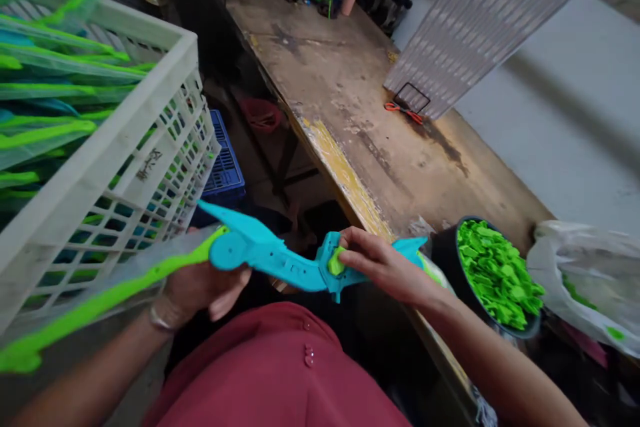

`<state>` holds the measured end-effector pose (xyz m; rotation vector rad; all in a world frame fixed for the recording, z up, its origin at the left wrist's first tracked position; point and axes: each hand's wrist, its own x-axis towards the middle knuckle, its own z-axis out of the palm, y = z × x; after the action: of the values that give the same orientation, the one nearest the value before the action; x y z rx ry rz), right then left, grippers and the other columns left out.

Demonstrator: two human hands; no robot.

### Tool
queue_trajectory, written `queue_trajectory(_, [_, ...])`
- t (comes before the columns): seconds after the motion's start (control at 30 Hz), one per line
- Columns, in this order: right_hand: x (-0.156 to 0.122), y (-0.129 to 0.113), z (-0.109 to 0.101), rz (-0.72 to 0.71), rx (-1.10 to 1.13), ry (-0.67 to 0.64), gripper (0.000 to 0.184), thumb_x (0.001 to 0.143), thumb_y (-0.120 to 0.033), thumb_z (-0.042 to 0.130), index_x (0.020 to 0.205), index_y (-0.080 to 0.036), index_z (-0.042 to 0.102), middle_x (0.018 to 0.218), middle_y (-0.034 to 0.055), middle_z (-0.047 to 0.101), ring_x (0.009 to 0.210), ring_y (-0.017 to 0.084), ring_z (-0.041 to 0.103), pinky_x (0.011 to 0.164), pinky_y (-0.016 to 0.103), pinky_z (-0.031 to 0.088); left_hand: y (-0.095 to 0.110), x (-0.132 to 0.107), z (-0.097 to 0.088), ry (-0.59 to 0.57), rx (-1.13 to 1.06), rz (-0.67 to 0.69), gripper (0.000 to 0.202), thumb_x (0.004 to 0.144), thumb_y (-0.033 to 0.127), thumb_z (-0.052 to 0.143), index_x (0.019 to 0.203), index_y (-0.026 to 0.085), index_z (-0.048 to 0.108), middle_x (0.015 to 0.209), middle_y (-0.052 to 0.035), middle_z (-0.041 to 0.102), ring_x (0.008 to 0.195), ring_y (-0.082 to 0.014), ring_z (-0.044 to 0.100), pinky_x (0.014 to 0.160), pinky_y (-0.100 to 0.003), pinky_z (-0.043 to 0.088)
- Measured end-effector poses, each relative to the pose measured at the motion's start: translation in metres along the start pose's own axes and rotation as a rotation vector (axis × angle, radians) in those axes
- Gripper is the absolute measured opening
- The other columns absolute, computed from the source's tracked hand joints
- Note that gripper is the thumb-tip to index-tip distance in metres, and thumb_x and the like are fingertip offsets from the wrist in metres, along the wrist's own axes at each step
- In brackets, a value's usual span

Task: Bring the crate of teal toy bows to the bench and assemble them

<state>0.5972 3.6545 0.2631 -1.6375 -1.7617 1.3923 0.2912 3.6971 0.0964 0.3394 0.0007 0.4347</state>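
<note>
— Worn wooden bench (380, 140) runs from near right to far left, scuffed and stained, with red snips (404, 111) lying far out on it beside a ribbed grey panel (480, 20). What's in the hands?

— A turquoise toy (280, 260), long and flat, held over the lap between the two hands. Its long axis lies nearly level, left to right, dipping a little toward the right.

— Left hand?

— Left hand (203, 290) is under the toy's left end, near the round hub, fingers curled up around it from below: a loose cradling hold, not a tight fist. A green strip in a clear sleeve (110, 297) sweeps out from that end toward the near left.

— And the right?

— Right hand (385, 267) comes in from the right, fingers bent over the toy's middle. The fingertips pinch or press a small green piece (337, 261) sitting in the turquoise body. So that piece lies just left of the right hand's knuckles, well apart from the left hand; the right is plainly the nearer.

— Where do those pieces come from?

— A dark bowl (450, 260) heaped with the same green bits stands on the bench's near edge, just right of the right wrist. A plastic bag (585, 280) slumps beyond it. On the left a white crate (125, 147) holds more sleeved green-and-turquoise toys.
</note>
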Motion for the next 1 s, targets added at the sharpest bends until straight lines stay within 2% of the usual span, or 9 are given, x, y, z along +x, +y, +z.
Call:
queue_trajectory(0.07, [0.002,0.014,0.014,0.076,0.078,0.081,0.043,0.097,-0.062,0.06,0.092,-0.02,0.058,0.083,0.0006,0.062,0.074,0.014,0.055,0.064,0.026,0.048,-0.024,0.017,0.004,0.078,-0.02,0.116,0.049,0.084,0.053,0.077,0.115,0.015,0.074,0.111,-0.0138,0.077,0.085,-0.0258,0.074,0.073,-0.039,0.064])
queue_trajectory(0.13, [0.003,0.028,0.029,0.121,0.074,0.165,0.042,0.097,-0.061,0.059,0.091,-0.02,0.056,0.082,-0.0001,0.059,0.073,0.014,0.052,0.064,0.026,0.045,-0.048,0.036,0.014,0.152,0.084,0.134,0.055,0.08,0.036,0.086,0.129,0.019,0.069,0.131,-0.0166,0.07,0.114,-0.0304,0.069,0.092,-0.044,0.061])
queue_trajectory(0.17, [0.002,0.034,0.036,0.129,0.061,0.208,0.041,0.097,-0.06,0.059,0.09,-0.02,0.054,0.081,-0.0003,0.058,0.073,0.014,0.051,0.063,0.026,0.044,-0.059,0.045,0.02,0.191,0.152,0.126,0.058,0.079,0.031,0.087,0.132,0.02,0.066,0.136,-0.0167,0.067,0.12,-0.0299,0.066,0.097,-0.043,0.059])
queue_trajectory(0.3, [-0.007,0.049,0.058,0.133,0.083,0.348,0.034,0.098,-0.054,0.057,0.09,-0.021,0.052,0.083,-0.0001,0.054,0.075,0.015,0.048,0.067,0.027,0.043,-0.08,0.07,0.039,0.44,0.342,0.13,0.039,0.084,0.031,0.083,0.117,0.017,0.067,0.122,-0.0124,0.072,0.104,-0.0212,0.069,0.093,-0.035,0.057])
queue_trajectory(0.37, [-0.014,0.051,0.064,0.131,0.124,0.369,0.031,0.099,-0.051,0.057,0.091,-0.021,0.052,0.09,0.0017,0.058,0.08,0.016,0.052,0.072,0.028,0.045,-0.08,0.074,0.041,0.492,0.397,0.111,0.037,0.084,0.034,0.082,0.112,0.015,0.067,0.114,-0.0107,0.073,0.094,-0.0197,0.068,0.086,-0.034,0.058])
queue_trajectory(0.53, [-0.027,0.05,0.07,0.139,0.103,0.401,0.028,0.1,-0.048,0.057,0.091,-0.021,0.054,0.135,0.0104,0.06,0.113,0.023,0.059,0.09,0.033,0.049,-0.076,0.07,0.042,0.5,0.486,0.085,0.037,0.085,0.038,0.08,0.111,0.016,0.066,0.107,-0.0089,0.072,0.089,-0.0209,0.067,0.074,-0.032,0.059])
queue_trajectory(0.67, [-0.031,0.049,0.072,0.091,0.045,0.442,0.024,0.101,-0.042,0.058,0.091,-0.021,0.056,0.144,0.0135,0.056,0.129,0.027,0.056,0.096,0.037,0.049,-0.079,0.071,0.045,0.487,0.511,0.098,0.037,0.086,0.036,0.078,0.116,0.017,0.066,0.112,-0.0092,0.072,0.097,-0.0224,0.067,0.082,-0.034,0.057])
queue_trajectory(0.8, [-0.034,0.047,0.085,0.061,-0.054,0.522,0.02,0.101,-0.039,0.058,0.093,-0.021,0.056,0.148,0.0161,0.053,0.113,0.024,0.064,0.084,0.035,0.053,-0.083,0.076,0.048,0.512,0.604,0.147,0.042,0.079,0.035,0.084,0.113,0.018,0.065,0.117,-0.0094,0.072,0.11,-0.0253,0.066,0.098,-0.039,0.053])
queue_trajectory(1.0, [-0.042,0.044,0.107,0.025,-0.109,0.678,0.013,0.102,-0.033,0.058,0.1,-0.02,0.058,0.153,0.0183,0.047,0.107,0.022,0.067,0.078,0.034,0.056,-0.082,0.075,0.05,0.564,0.767,0.123,0.041,0.079,0.038,0.083,0.111,0.017,0.066,0.108,-0.0078,0.073,0.106,-0.0255,0.067,0.097,-0.04,0.053])
